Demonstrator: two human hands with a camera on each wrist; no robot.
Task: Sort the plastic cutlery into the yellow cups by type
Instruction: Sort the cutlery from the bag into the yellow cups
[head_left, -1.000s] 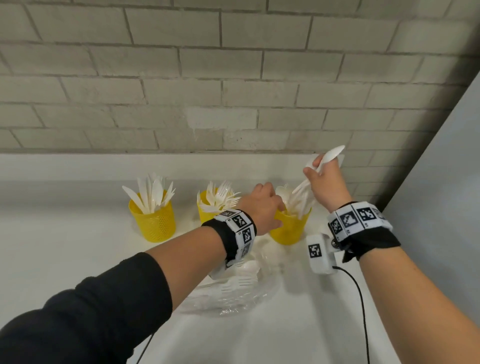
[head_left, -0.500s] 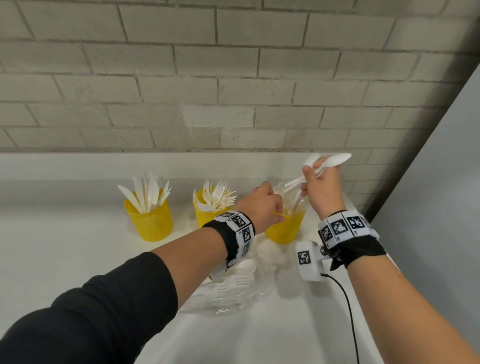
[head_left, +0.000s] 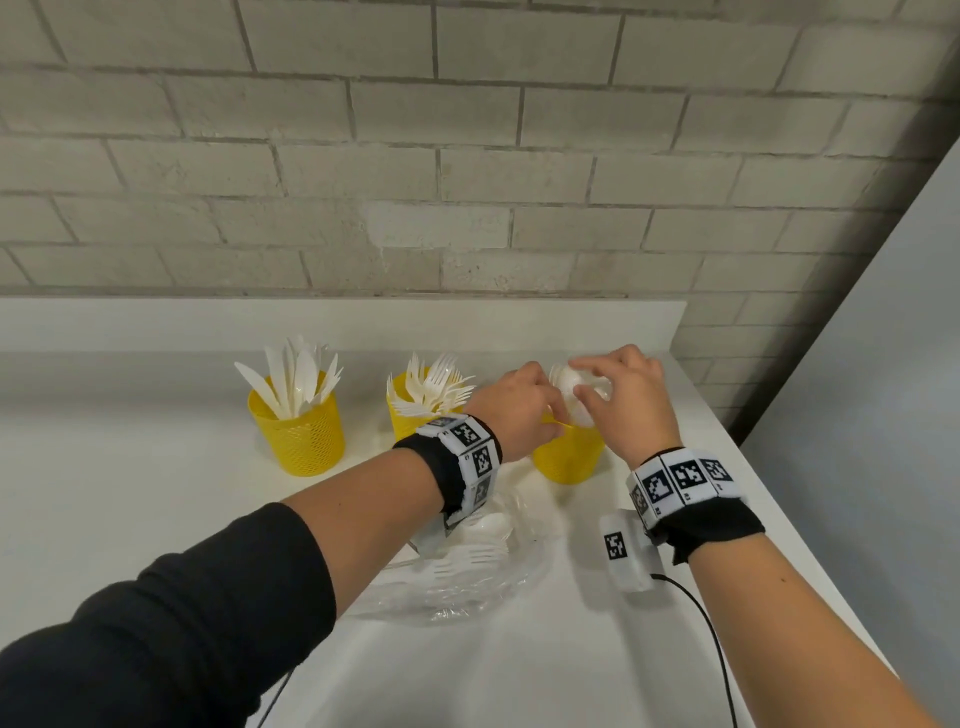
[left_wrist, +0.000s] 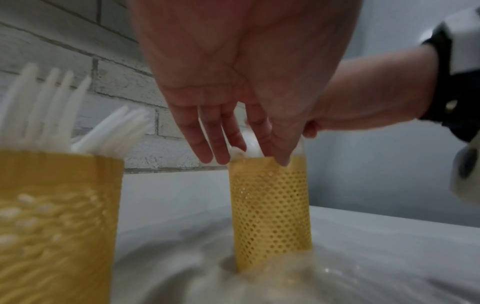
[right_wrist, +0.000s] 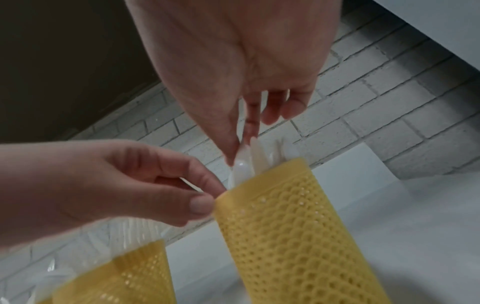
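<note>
Three yellow mesh cups stand in a row near the wall. The left cup (head_left: 298, 434) holds knives, the middle cup (head_left: 410, 415) forks, and the right cup (head_left: 569, 460) (left_wrist: 270, 205) (right_wrist: 285, 222) spoons. My left hand (head_left: 543, 415) (right_wrist: 205, 197) pinches the near-left rim of the right cup between thumb and forefinger. My right hand (head_left: 584, 382) (right_wrist: 241, 144) is just above that cup, its thumb and fingertips closed on the bowls of white spoons (head_left: 569, 387) (right_wrist: 240, 168) whose handles stand inside the cup.
Clear plastic wrapping (head_left: 467, 587) lies under my left forearm with a loose fork (head_left: 467, 556) and spoon (head_left: 491, 525) on it. A black cable (head_left: 711, 634) trails from my right wrist. The counter's right edge runs close to the right cup; a brick wall stands behind.
My right hand has come down from above the right cup, lowering the spoons into it. My left hand stayed at that cup's rim.
</note>
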